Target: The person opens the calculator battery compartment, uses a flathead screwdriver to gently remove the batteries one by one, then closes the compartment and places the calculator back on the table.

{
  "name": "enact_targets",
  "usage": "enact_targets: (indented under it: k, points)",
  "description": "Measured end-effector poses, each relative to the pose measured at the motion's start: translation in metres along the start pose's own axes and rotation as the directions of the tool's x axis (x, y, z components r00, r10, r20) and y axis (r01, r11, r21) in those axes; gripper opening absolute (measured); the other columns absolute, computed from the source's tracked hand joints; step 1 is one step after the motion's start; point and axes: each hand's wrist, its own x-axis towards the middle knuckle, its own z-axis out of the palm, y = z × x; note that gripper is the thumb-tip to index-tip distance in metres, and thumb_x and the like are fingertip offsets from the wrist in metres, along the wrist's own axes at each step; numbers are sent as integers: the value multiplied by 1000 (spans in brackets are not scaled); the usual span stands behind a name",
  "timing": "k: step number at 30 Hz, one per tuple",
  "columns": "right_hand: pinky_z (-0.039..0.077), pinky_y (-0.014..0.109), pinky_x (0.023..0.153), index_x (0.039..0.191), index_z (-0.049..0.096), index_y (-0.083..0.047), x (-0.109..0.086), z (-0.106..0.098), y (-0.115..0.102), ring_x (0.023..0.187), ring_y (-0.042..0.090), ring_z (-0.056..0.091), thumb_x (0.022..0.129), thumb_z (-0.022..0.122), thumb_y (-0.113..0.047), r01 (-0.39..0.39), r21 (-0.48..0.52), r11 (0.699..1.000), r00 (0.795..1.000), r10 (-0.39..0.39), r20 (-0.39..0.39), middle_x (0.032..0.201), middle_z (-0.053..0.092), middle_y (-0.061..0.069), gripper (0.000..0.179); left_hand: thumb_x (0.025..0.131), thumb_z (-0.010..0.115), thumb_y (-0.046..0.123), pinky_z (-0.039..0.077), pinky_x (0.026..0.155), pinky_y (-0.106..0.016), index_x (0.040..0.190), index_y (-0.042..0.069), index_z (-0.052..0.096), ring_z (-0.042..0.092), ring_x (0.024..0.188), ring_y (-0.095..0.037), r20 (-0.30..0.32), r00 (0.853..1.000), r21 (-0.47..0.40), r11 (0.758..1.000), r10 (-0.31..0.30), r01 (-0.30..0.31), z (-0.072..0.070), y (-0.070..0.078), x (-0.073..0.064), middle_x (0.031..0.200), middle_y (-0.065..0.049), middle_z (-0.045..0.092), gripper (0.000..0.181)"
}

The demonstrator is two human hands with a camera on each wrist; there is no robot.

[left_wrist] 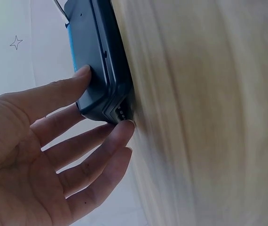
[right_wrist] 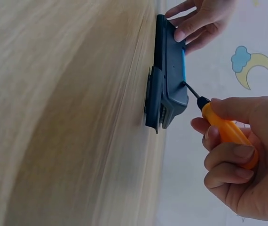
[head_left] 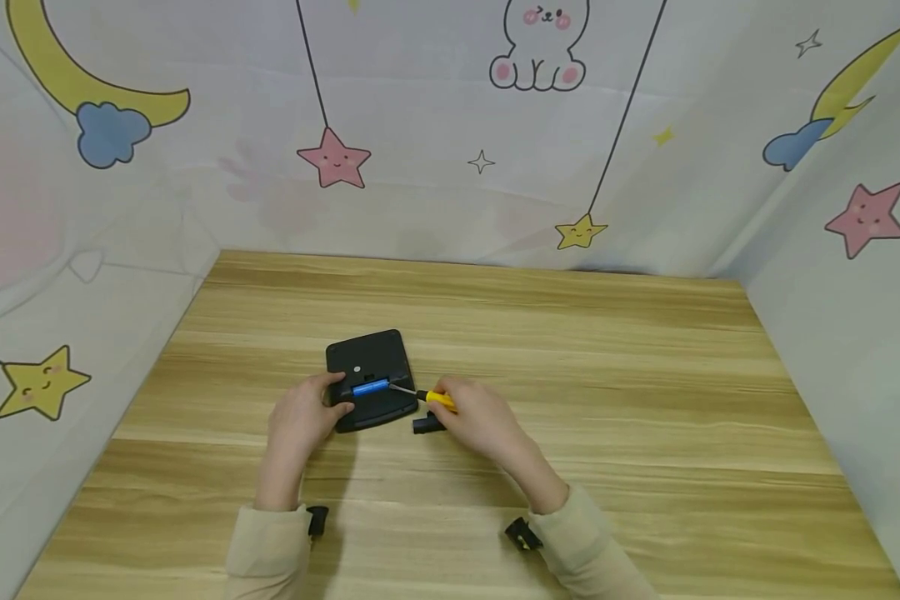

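A black calculator [head_left: 375, 354] lies face down on the table, its battery slot uncovered and a blue battery [head_left: 370, 387] sitting in it. My left hand [head_left: 300, 417] grips the calculator's left edge, thumb [left_wrist: 80, 77] on the back and fingers along the side. In my right hand [head_left: 480, 414] is a small screwdriver [right_wrist: 225, 125] with a yellow handle. Its thin metal tip meets the right end of the battery; the exact contact is too small to tell. A black battery cover [head_left: 426, 425] rests beside the calculator, partly hidden under my right hand.
The wood-grain table [head_left: 607, 375] spreads out on both sides of the hands. White cloth [head_left: 435, 208] printed with stars and moons stands along its back and sides. Black wrist cameras [head_left: 523, 534] are worn at both cuffs.
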Motion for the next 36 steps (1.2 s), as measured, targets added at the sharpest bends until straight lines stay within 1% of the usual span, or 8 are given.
enact_targets:
  k: [3,11,15,20,24,28,32,36]
  points:
    - [38,20,52,99,67,-13,1,1,-2,60,8,50,92,64,-28,11,-26,1000,1000,-11,-17,81,67,-3,17,85,72,25,50,83,-55,134,12,57,55,119,-46,2,1000,0,1000,-3,3,0,0,0,139,-24,52,53]
    - [39,19,51,99,67,-12,1,2,-7,61,8,51,92,64,-28,21,-81,997,999,-24,-36,84,68,-2,17,85,72,25,51,81,-54,134,12,57,56,117,-46,-3,1000,1,1000,2,-2,0,0,0,138,-24,52,53]
    - [36,19,48,95,66,-12,2,0,-11,57,7,48,92,64,-27,44,-131,990,998,-51,-47,79,64,-4,16,85,72,25,51,81,-54,134,12,57,56,117,-46,-6,1000,4,1000,3,-3,0,0,1,138,-24,52,53]
    - [34,19,45,86,63,-13,3,-6,-19,54,7,45,92,64,-28,68,-213,975,996,-78,-41,71,57,-4,16,86,72,25,51,81,-54,134,12,57,56,118,-46,-3,1000,2,1000,4,-4,0,0,1,138,-24,52,53]
    - [31,19,42,85,63,-13,4,-10,-24,51,8,43,92,64,-29,86,-272,959,995,-97,-27,70,56,-4,18,85,72,25,51,82,-55,134,12,58,56,118,-46,-5,1000,-2,1000,7,-7,1,0,1,138,-24,53,52]
    - [29,18,40,82,63,-13,4,-13,-29,50,7,42,92,65,-29,103,-302,948,993,-114,-17,68,55,-4,19,85,72,24,50,84,-56,133,11,58,55,118,-46,-4,1000,-1,1000,9,-9,1,0,0,137,-24,53,52]
    - [28,18,41,78,63,-13,6,-16,-35,50,7,42,91,66,-29,115,-321,940,992,-128,-19,66,54,-4,20,85,72,24,49,85,-57,133,11,58,54,119,-47,-1,1000,-2,1000,11,-11,1,0,0,138,-25,53,52]
    - [26,18,41,75,62,-14,10,-18,-41,48,7,41,90,67,-30,122,-351,928,991,-131,-3,62,53,-5,22,85,72,24,49,86,-57,134,10,58,54,120,-47,0,1000,-5,1000,13,-13,0,0,0,137,-25,53,52]
